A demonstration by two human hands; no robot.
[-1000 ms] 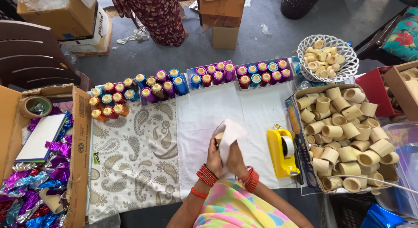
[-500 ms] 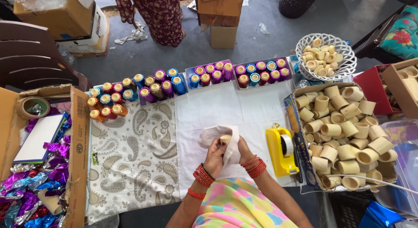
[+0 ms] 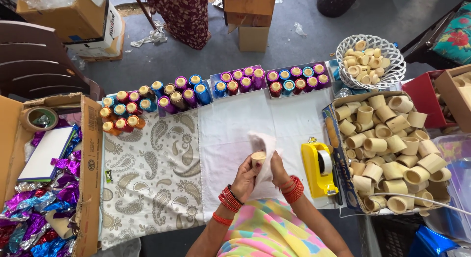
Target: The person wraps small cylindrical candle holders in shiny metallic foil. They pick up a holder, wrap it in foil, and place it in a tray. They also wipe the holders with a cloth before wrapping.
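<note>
The head camera looks straight down at a table covered with a white cloth (image 3: 230, 134) and a paisley cloth (image 3: 147, 178).

Near the bottom edge, the left hand (image 3: 245, 176) curls its fingers around a small tan cup (image 3: 258, 157), pinching it near the rim so that its open end faces up. The right hand (image 3: 275, 169) sits just beside it, fingers pressed together against a white wipe (image 3: 262, 146) that wraps the far side of the cup and drapes down between the two hands. Both wrists wear red bangles (image 3: 293, 189). The cup is held above the white cloth, left of a yellow tape dispenser (image 3: 319, 169) that lies on the table.

Along the far edge of the cloths runs a row of foil-wrapped cups (image 3: 211, 87) in purple, blue, red and orange, some of them grouped in shallow trays. To the right, an open cardboard box (image 3: 338, 154) is heaped with plain cups (image 3: 392, 154) of the same tan colour, and a white wire basket (image 3: 392, 73) beyond it holds smaller pieces.

On the left, another cardboard box (image 3: 91, 154) contains shiny foil scraps (image 3: 39, 213), a white pad (image 3: 44, 154) and a roll of tape (image 3: 38, 118). Past the table, on the grey floor, stand more cartons, and part of another person's patterned skirt (image 3: 181, 16) shows.
</note>
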